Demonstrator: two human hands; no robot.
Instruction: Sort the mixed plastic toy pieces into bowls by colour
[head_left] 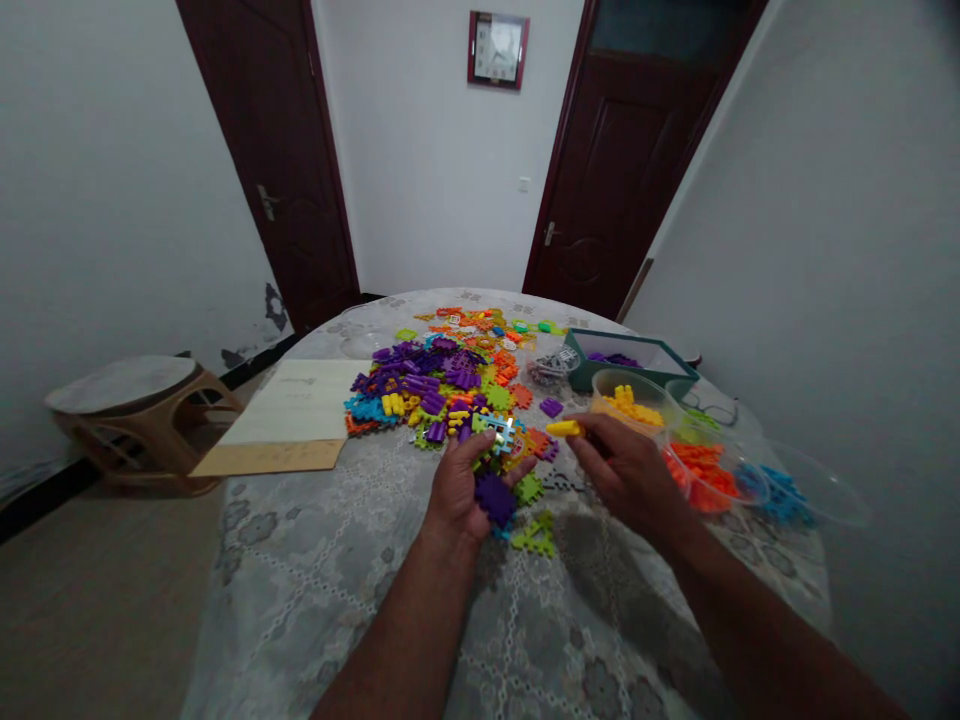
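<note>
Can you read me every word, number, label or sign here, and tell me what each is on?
Nothing can be read for certain.
Clock: marks on its face, too small and blurred to read.
Pale sheet: faint marks near its far end, too faint to read.
Yellow piece in the right hand: no lettering visible.

Pieces [417,386] look smooth, glossy plastic; the tub [602,391] is clear plastic, the sheet [289,398] matt, the handle [265,203] metal.
</note>
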